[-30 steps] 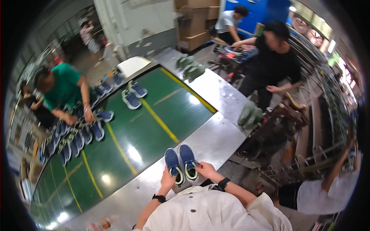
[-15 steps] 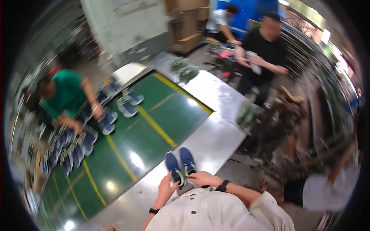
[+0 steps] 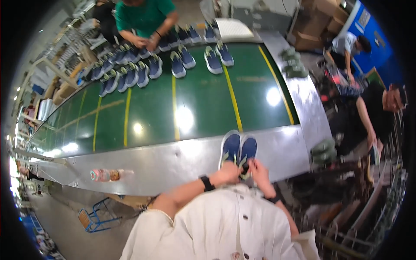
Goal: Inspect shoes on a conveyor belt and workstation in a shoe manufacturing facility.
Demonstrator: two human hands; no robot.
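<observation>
A pair of navy sneakers with white soles and pale green lining rests on the metal ledge in front of me, toes pointing away. My left hand (image 3: 230, 170) is closed at the heel of the left sneaker (image 3: 231, 146), its fingers reaching toward the other shoe. At the collar of the right sneaker (image 3: 248, 148), my right hand (image 3: 260, 173) is closed with its fingers pinched. The hands hide most of both heels, so exactly what the fingertips grip there is unclear.
Beyond the ledge (image 3: 190, 151) runs a green conveyor belt (image 3: 151, 110) with yellow lines. Several navy sneakers (image 3: 177, 65) line its far side, where a person in green works. Olive shoes (image 3: 324, 151) sit on the right. A bottle (image 3: 104, 174) lies left; a stool (image 3: 93, 219) stands below.
My view has turned left, so the belt now lies across the picture. My hands remain at the sneakers' heels and have come closer together. The person in green has drawn both hands together.
</observation>
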